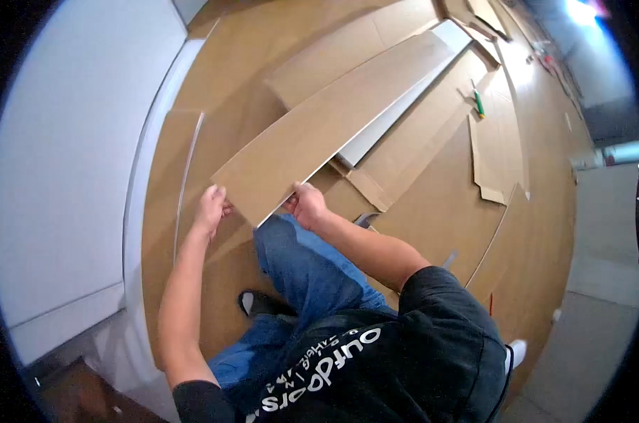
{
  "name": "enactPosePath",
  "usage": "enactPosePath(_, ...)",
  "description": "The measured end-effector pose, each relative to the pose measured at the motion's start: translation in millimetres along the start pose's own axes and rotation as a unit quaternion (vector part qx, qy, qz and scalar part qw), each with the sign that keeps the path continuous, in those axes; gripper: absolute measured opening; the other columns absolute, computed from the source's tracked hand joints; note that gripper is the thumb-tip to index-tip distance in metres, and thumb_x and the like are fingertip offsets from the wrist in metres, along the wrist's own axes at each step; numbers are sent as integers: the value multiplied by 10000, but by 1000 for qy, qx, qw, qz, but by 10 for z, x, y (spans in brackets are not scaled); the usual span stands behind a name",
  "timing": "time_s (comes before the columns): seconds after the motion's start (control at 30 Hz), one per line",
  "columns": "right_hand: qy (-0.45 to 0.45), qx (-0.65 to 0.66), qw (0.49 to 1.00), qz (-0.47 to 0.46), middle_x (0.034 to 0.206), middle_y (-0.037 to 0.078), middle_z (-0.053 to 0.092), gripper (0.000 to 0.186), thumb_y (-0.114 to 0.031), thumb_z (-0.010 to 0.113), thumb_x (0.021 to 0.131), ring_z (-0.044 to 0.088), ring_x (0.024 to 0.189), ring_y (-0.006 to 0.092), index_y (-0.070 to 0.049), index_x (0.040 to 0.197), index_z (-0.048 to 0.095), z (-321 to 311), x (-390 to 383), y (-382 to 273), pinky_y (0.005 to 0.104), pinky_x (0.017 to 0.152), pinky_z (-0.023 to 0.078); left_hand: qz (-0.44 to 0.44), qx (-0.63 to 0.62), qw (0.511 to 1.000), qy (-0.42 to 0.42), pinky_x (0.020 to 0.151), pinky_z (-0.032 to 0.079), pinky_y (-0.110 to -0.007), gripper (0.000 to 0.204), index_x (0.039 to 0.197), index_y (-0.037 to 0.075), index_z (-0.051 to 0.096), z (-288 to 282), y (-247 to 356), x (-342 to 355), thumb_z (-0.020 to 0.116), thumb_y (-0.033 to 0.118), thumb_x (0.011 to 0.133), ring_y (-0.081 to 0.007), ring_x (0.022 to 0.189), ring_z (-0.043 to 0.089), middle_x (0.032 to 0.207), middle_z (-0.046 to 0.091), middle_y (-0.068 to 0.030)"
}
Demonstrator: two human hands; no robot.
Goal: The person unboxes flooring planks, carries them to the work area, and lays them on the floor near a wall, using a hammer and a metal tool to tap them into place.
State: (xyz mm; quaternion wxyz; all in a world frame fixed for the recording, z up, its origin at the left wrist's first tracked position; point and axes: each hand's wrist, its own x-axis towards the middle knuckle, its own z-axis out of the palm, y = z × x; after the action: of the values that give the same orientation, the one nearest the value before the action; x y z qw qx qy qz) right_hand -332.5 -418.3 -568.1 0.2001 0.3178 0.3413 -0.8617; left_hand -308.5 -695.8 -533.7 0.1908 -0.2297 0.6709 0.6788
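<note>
A long brown panel with a thin white edge (340, 113) slants from near my knee toward the far right. At its near left corner, my left hand (212, 210) grips the end. My right hand (307, 204) is closed on the near right edge, with its fingertips partly hidden under the panel. The near end is raised above the floor. Beneath the far part shows a white board (393, 116), lying on an opened cardboard box (432, 134).
A green-handled screwdriver (479, 104) lies on flattened cardboard (499, 141) at right. More cardboard (355, 53) stretches behind the panel. A white cabinet or door (73, 155) stands at left. A dark curved object (365, 220) lies beside my knee.
</note>
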Motion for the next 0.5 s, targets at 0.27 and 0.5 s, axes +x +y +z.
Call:
enactPosePath(0.27, 88, -320, 937, -109, 924, 113, 683, 231, -207, 551, 1046, 666, 701, 200, -1, 1132, 615, -1143, 832, -1078, 351, 595, 581, 15, 189, 980, 64, 986, 519, -338, 427, 1471, 63, 532, -1359, 5, -2018, 528, 270, 1097, -165, 1075, 654, 1206, 709, -81)
enactPosePath(0.5, -39, -766, 632, -105, 872, 150, 776, 393, -322, 498, 1015, 762, 823, 295, -19, 951, 740, -1907, 117, -753, 427, 777, 594, -98, -146, 958, 228, 916, 529, -333, 612, 1520, 83, 481, -1723, -2139, -4456, 581, 466, 1054, -163, 1076, 639, 1202, 681, -54)
